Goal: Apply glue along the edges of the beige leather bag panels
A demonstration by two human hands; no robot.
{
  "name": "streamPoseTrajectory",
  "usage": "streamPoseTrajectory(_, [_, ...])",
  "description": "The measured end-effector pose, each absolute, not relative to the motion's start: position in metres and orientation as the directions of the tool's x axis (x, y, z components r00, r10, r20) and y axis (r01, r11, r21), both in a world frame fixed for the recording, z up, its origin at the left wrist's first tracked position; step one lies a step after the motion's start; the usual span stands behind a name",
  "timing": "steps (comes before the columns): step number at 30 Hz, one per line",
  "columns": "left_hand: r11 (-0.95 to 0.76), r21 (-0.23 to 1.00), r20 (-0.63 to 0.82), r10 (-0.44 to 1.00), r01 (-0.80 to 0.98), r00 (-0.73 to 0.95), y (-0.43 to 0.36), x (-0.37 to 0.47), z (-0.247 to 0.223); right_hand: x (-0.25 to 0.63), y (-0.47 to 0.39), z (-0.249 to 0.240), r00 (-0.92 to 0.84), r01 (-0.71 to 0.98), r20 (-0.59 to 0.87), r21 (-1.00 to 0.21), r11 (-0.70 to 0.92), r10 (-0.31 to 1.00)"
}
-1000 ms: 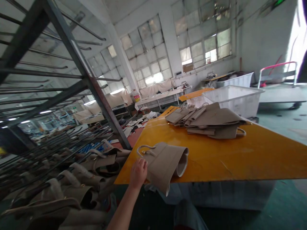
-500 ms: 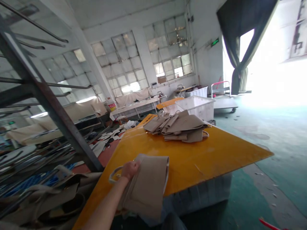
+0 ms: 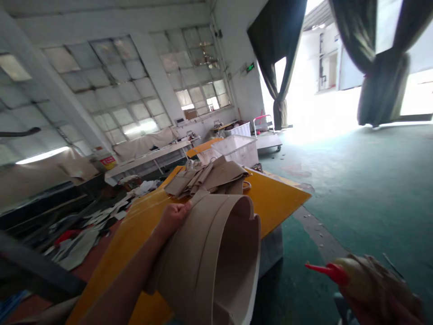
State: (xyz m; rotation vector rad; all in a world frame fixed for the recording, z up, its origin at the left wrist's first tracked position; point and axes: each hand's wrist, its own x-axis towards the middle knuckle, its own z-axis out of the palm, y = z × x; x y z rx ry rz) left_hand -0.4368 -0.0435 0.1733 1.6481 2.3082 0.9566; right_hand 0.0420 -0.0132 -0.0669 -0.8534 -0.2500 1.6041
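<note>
The fingers of the left hand (image 3: 174,219) grasp the beige bag (image 3: 192,248) at its 11 o'clock edge; the bag is at 6 o'clock in the view, before the yellow counter (image 3: 280,192), its mouth open toward 3 o'clock. Whether it touches the counter, I cannot tell. At 4 o'clock, the right hand (image 3: 395,309), rather blurred, seems closed around a bottle (image 3: 356,273) with a red nozzle. In my judgement, it is better to grip the bag firmly but without crushing, so the mouth stays round, and to keep the nozzle tip away from the outside.

I count one held bag, one bottle and one pile of beige pieces (image 3: 213,176) at 12 o'clock; its layers overlap too much for counting. Farther, at 1 o'clock, stands one trolley (image 3: 269,141).
</note>
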Motion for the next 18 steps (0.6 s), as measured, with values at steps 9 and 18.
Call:
streamPoseTrajectory(9, [0.151, 0.696, 0.057, 0.963, 0.702, -0.264, 0.055, -0.414, 0.048, 0.038, 0.023, -0.056, 0.234, -0.664, -0.206, -0.748, 0.001, 0.950])
streamPoseTrajectory(18, [0.173, 0.719, -0.045, 0.978, 0.673, -0.204, 0.097, -0.414, 0.010, -0.008, 0.102, -0.039, 0.254, -0.741, -0.335, -0.670, -0.040, 0.907])
